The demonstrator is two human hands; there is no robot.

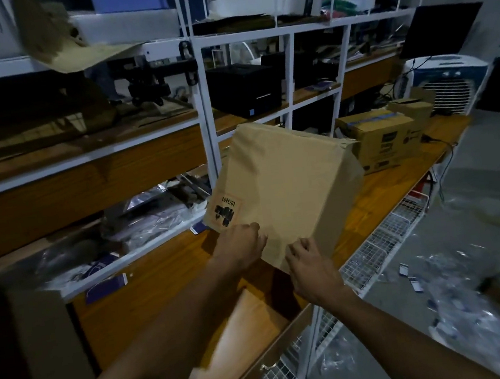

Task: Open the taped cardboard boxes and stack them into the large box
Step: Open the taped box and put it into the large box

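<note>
I have the cardboard box (283,191) tipped up on the wooden bench (165,280), near edge raised toward me, probably so I can reach the taped seam. My left hand (242,246) pinches at that near edge just right of the printed label (225,212), fingers curled on the cardboard. My right hand (309,268) grips the near corner, steadying the tilt. A second taped box (383,140) waits far right on the bench. I cannot see the large box.
</note>
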